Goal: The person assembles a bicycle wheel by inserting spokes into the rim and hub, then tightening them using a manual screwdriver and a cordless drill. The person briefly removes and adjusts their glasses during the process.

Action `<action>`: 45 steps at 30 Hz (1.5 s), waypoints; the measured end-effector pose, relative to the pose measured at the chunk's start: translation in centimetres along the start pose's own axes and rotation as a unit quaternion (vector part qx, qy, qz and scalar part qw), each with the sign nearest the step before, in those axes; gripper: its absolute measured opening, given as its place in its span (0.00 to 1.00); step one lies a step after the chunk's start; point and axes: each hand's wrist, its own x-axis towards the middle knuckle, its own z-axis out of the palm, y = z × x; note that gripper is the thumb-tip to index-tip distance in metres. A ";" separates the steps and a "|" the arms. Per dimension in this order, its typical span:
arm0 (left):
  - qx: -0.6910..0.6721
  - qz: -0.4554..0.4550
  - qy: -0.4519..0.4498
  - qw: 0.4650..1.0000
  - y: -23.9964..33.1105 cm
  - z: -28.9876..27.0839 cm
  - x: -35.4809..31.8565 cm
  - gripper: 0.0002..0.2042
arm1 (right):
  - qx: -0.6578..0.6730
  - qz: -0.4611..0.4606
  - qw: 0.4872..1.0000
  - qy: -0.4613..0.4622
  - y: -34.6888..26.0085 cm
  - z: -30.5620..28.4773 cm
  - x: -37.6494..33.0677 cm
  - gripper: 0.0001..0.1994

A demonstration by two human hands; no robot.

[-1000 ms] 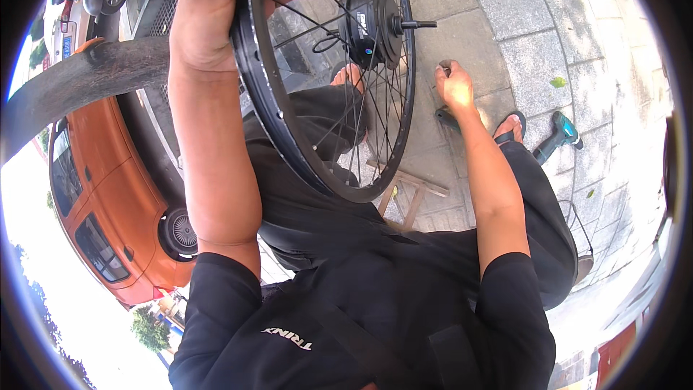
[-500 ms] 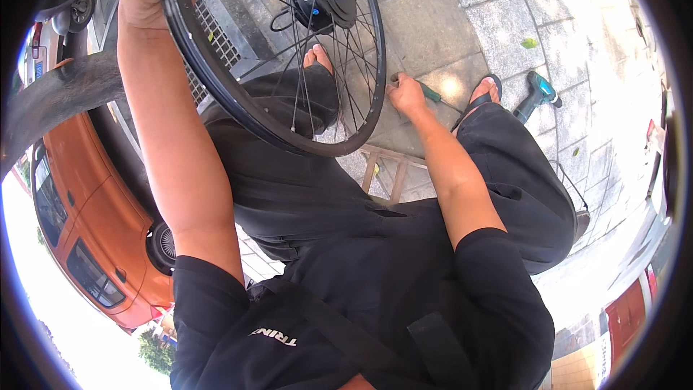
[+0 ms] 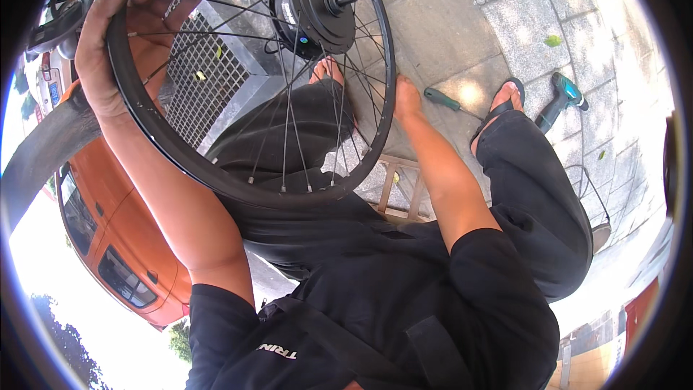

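A black spoked wheel rim (image 3: 281,198) without a tyre leans above my lap, its large black hub motor (image 3: 314,14) and axle facing up and right. My left hand (image 3: 108,50) grips the rim's left side, palm against it and fingers reaching round among the spokes. Beside the rim's right edge is my right hand (image 3: 408,97); its fingers are hidden behind the rim, so what they hold does not show. A screwdriver with a dark green handle (image 3: 442,99) lies on the paving just right of that hand.
A teal and black cordless drill (image 3: 559,101) lies beyond my right foot. Under the wheel is a metal grating (image 3: 206,65). Part of a wooden frame (image 3: 390,182) shows between my legs. An orange car (image 3: 133,253) and a thick curved grey-brown thing (image 3: 47,137) are at left.
My left hand has brought the wheel left and lower, its fingers now showing through the spokes. The right hand, earlier clear of the rim with fingers curled, is now partly behind it.
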 end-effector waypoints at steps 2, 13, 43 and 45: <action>0.004 0.035 -0.009 0.999 -0.8 -0.5 0.3 0.17 | -0.090 -0.048 0.994 -0.033 -1.4 -2.0 -0.5 0.18; 0.029 -0.001 0.199 0.980 -0.6 4.4 -0.2 0.15 | -0.135 -0.082 0.979 -0.126 -4.1 -9.2 -2.0 0.13; 0.168 -0.218 0.029 0.961 -18.7 11.3 -9.1 0.14 | -0.045 -0.282 0.930 0.232 -29.9 -30.4 -18.7 0.26; 0.048 -0.229 0.026 0.972 -20.5 12.8 -10.0 0.10 | -0.046 -0.283 0.933 0.220 -30.1 -30.5 -19.0 0.26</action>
